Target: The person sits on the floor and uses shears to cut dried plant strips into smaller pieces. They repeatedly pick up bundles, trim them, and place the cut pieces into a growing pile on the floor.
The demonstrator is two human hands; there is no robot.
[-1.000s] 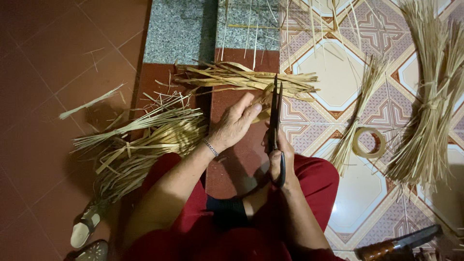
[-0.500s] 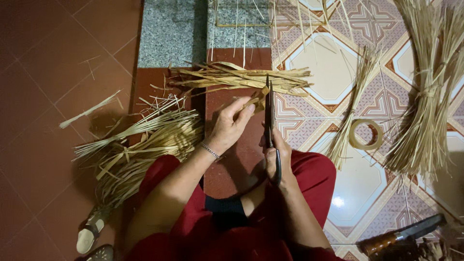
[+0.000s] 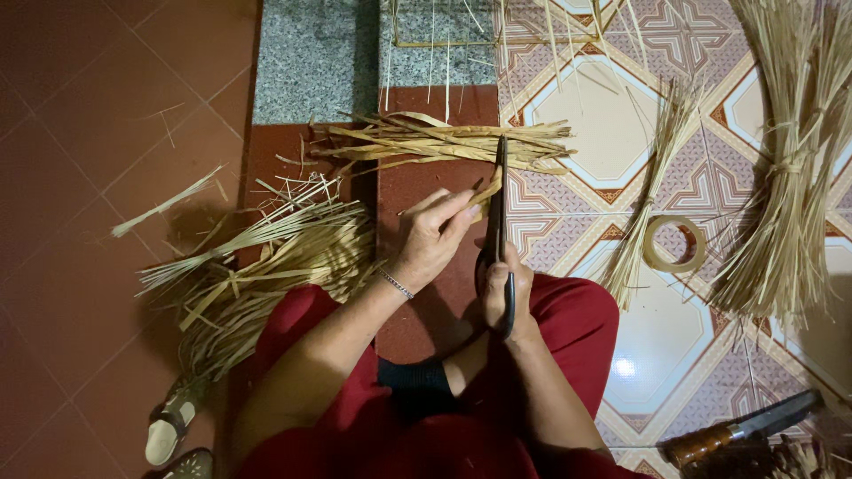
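My right hand [image 3: 508, 293] grips a long dark blade [image 3: 500, 200], its tip pointing away from me over the floor. My left hand [image 3: 432, 239] pinches a short strip of dry leaf [image 3: 484, 192] against the blade's left side. A silver bracelet [image 3: 397, 285] circles my left wrist. Just beyond the blade's tip lies a flat bundle of split leaf strips [image 3: 444, 142]. I sit on the floor in red trousers [image 3: 577, 319].
A heap of cut strips [image 3: 257, 266] lies to my left. Bundled straw [image 3: 790, 204] sits far right, a thinner sheaf [image 3: 648, 204] and a tape roll [image 3: 674, 244] nearer. A wood-handled knife [image 3: 737, 430] is at lower right, sandals [image 3: 173, 430] at lower left.
My left hand closed from spread fingers to a pinch on the leaf strip at the blade. The view shifted slightly; the blade stays upright in my right hand.
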